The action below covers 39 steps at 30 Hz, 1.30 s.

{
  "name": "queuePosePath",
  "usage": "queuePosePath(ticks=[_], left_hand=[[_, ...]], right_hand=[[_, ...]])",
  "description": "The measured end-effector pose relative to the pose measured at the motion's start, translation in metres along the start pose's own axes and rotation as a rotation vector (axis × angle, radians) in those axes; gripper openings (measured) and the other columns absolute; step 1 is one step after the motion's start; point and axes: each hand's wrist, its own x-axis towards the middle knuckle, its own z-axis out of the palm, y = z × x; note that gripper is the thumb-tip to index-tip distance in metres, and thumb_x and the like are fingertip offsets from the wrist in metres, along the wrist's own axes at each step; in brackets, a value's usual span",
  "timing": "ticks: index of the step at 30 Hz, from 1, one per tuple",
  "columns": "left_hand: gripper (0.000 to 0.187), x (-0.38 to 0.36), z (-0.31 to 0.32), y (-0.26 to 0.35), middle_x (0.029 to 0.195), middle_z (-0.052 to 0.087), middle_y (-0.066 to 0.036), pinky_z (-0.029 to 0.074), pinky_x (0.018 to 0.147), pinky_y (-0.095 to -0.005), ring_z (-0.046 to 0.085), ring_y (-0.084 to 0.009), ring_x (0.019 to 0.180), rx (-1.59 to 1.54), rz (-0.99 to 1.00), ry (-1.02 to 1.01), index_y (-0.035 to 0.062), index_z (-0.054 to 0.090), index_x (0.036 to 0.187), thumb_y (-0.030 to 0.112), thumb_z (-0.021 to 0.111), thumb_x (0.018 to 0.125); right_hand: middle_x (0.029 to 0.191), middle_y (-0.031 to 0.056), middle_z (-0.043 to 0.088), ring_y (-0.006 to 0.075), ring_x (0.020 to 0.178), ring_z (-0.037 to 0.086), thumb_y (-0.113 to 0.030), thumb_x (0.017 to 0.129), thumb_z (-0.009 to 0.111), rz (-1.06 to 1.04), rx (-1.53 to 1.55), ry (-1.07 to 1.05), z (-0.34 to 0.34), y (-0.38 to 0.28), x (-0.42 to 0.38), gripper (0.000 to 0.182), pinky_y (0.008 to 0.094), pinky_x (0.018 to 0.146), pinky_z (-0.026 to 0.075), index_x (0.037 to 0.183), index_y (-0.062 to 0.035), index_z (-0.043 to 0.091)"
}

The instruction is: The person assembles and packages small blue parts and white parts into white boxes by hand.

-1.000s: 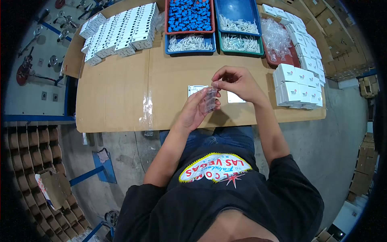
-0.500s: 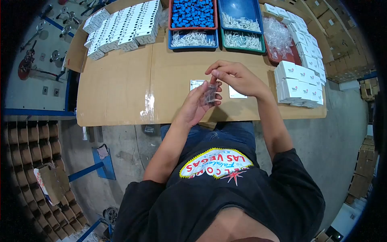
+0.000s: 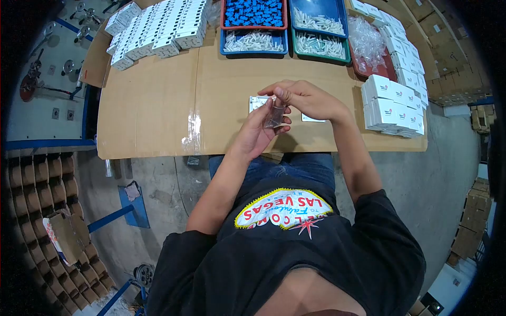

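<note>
A small clear plastic bag [image 3: 274, 117] is held in my left hand [image 3: 258, 126], between thumb and fingers, above the cardboard-covered table [image 3: 153, 110]. My right hand [image 3: 311, 100] is bent over the top of the bag, its fingertips at the bag's upper end. Whether those fingertips grip the bag or something small is hidden. Behind my left hand lies a white item with small parts on it [image 3: 255, 102]. A flat white piece [image 3: 312, 119] lies partly under my right hand.
White boxes [image 3: 163, 31] are stacked at the back left, with more white boxes [image 3: 392, 108] at the right. Along the back stand a tray of blue parts [image 3: 253, 27], trays of white parts [image 3: 254, 53] and a red tray of clear bags [image 3: 387, 72].
My right hand has closed in over the bag, its fingers lower and nearer my left hand. The view has shifted slightly.
</note>
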Motion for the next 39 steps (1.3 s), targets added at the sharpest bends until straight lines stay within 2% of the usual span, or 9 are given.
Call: queuePosePath(ticks=[5,7,8,17,21,23,26,29,39], left_hand=[[0.042,0.001,-0.011,-0.006,0.111,0.069,-0.006,0.054,0.09,-0.0375,0.067,-0.02,0.1,0.006,0.007,0.007,0.0105,0.061,0.124,0.046,0.047,0.106],[0.042,0.001,-0.01,-0.008,0.111,0.069,-0.006,0.054,0.09,-0.0374,0.067,-0.02,0.1,-0.003,0.002,0.005,0.0105,0.061,0.124,0.046,0.047,0.107],[0.04,0.0,-0.009,-0.009,0.109,0.069,-0.006,0.055,0.086,-0.0357,0.067,-0.0193,0.096,-0.02,0.015,0.034,0.0087,0.061,0.124,0.043,0.05,0.106],[0.047,0.001,-0.018,-0.009,0.099,0.066,-0.002,0.051,0.081,-0.0313,0.062,-0.0133,0.086,0.013,-0.046,0.133,0.0053,0.062,0.124,0.047,0.048,0.106],[0.057,-0.005,-0.029,-0.02,0.094,0.065,0.0,0.047,0.075,-0.028,0.058,-0.0108,0.077,0.071,-0.088,0.233,0.0027,0.064,0.123,0.053,0.045,0.105],[0.059,-0.009,-0.028,-0.022,0.094,0.064,0.0,0.047,0.075,-0.0286,0.058,-0.0109,0.077,0.07,-0.089,0.208,0.002,0.063,0.124,0.054,0.043,0.105],[0.054,-0.016,-0.027,-0.026,0.096,0.065,-0.001,0.047,0.076,-0.0284,0.057,-0.0111,0.078,0.073,-0.095,0.196,0.0011,0.062,0.126,0.047,0.04,0.107],[0.051,-0.024,-0.032,-0.031,0.097,0.065,-0.002,0.047,0.077,-0.028,0.057,-0.0106,0.079,0.148,-0.088,0.24,0.0006,0.062,0.126,0.042,0.039,0.108],[0.047,-0.031,-0.032,-0.026,0.1,0.066,-0.002,0.048,0.08,-0.0281,0.058,-0.0098,0.081,0.17,-0.11,0.297,0.002,0.063,0.127,0.039,0.042,0.108]], right_hand=[[0.13,0.02,0.065,0.0266,0.11,0.062,-0.043,0.109,0.042,-0.185,-0.117,-0.011,0.007,0.019,0.009,0.056,0.0371,0.096,0.05,0.112,0.0049,0.07],[0.131,0.0211,0.065,0.0272,0.111,0.063,-0.043,0.109,0.042,0.023,-0.054,-0.102,0.012,0.02,0.011,0.056,0.0378,0.096,0.05,0.112,0.0051,0.07],[0.091,0.0072,0.068,0.0141,0.081,0.06,-0.046,0.108,0.047,0.008,-0.001,-0.113,0.01,0.024,0.011,0.053,0.0309,0.077,0.052,0.111,0.0025,0.069],[0.091,0.0059,0.072,0.0115,0.087,0.062,-0.033,0.105,0.056,-0.095,-0.105,0.173,-0.022,0.039,0.035,0.038,0.0298,0.079,0.052,0.106,0.0018,0.071],[0.093,0.0107,0.075,0.0177,0.088,0.07,-0.014,0.094,0.067,-0.004,-0.394,0.588,-0.076,0.094,0.099,0.02,0.033,0.08,0.054,0.106,0.0006,0.072],[0.101,0.0212,0.073,0.0364,0.094,0.07,-0.008,0.089,0.063,-0.056,-0.525,0.741,-0.097,0.126,0.133,0.019,0.0439,0.083,0.055,0.104,-0.0038,0.074],[0.101,0.0235,0.071,0.0406,0.097,0.068,-0.001,0.084,0.057,0.024,-0.746,0.74,-0.119,0.16,0.18,0.023,0.0487,0.085,0.054,0.101,-0.0035,0.074],[0.1,0.0251,0.07,0.0418,0.098,0.067,0.001,0.083,0.054,-0.052,-0.842,0.582,-0.121,0.18,0.203,0.026,0.0501,0.085,0.053,0.1,-0.0042,0.074],[0.109,0.0179,0.067,0.039,0.106,0.064,-0.006,0.088,0.06,-0.046,-0.876,0.63,-0.108,0.18,0.211,0.028,0.0473,0.091,0.051,0.114,-0.0065,0.071]])
